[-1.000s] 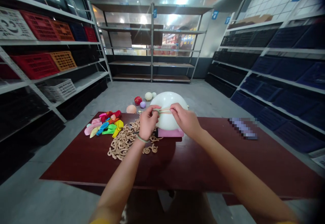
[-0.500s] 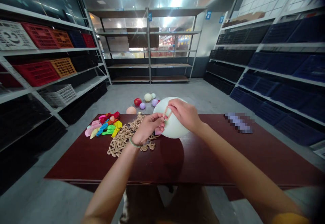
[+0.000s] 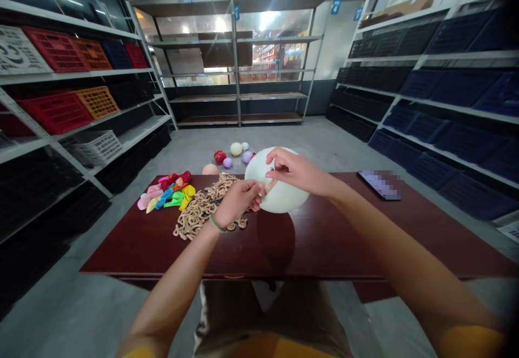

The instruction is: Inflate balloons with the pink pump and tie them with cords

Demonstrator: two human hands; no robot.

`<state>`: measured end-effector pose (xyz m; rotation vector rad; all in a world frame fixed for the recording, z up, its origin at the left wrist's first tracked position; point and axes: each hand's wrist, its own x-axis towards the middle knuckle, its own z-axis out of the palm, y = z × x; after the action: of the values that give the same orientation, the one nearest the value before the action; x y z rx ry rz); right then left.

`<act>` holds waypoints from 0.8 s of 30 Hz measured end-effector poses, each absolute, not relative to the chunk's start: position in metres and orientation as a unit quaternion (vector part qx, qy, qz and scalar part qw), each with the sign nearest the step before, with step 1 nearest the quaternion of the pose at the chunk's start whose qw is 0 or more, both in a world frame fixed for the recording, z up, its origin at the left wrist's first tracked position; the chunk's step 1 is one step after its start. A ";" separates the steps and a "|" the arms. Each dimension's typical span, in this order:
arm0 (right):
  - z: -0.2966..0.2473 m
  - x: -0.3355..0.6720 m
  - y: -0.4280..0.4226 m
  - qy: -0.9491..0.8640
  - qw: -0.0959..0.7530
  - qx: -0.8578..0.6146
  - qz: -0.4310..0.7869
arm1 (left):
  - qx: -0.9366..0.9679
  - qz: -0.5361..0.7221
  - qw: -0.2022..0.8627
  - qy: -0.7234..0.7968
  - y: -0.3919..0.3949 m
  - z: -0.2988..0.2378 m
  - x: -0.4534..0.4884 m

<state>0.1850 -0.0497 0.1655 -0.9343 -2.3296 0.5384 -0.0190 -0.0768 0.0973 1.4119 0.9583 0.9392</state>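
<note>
A large pale mint balloon [image 3: 287, 198], inflated, is in front of me just over the table. My left hand [image 3: 239, 201] is closed in a pinch at the balloon's near left side, where its neck seems to be; the fingers hide most of it. A short tan strip [image 3: 272, 186], perhaps a band or cord, shows beside those fingertips. Against the balloon's upper front, my right hand [image 3: 298, 171] has its thumb and forefinger curled but apart, with nothing visible between them. Beyond my left wrist lies a heap of tan cord-like loops [image 3: 198, 209].
Flat coloured balloons [image 3: 168, 190] lie on the left of the dark red table [image 3: 194, 260]. A phone [image 3: 380, 185], partly blurred out, rests on the right. Small inflated balloons [image 3: 235, 149] are on the floor behind. Shelves with crates [image 3: 60, 112] line both sides.
My right thumb and forefinger have parted and come away from the tan strip they were pinching. My left hand keeps its pinch. The whole view has tilted slightly downward.
</note>
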 end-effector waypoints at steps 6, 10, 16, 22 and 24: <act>0.181 0.190 -0.056 -0.872 0.256 -0.307 0.283 | 0.618 0.404 0.527 0.421 -0.075 0.098 -0.017; 0.190 0.179 -0.056 -0.862 0.293 -0.300 0.284 | 0.664 0.386 0.474 0.430 -0.079 0.106 -0.013; 0.182 0.160 -0.037 -0.866 0.306 -0.302 0.255 | 0.736 0.378 0.403 0.392 -0.089 0.112 -0.012; 0.175 0.148 -0.040 -0.863 0.284 -0.292 0.299 | 0.727 0.394 0.389 0.407 -0.092 0.104 -0.005; 0.176 0.150 -0.041 -0.857 0.283 -0.307 0.302 | 0.697 0.401 0.424 0.417 -0.091 0.102 -0.003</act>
<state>0.1502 -0.0414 0.1758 -0.8207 -2.2947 0.8077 -0.0026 -0.0909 0.1017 1.7448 1.0422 1.0024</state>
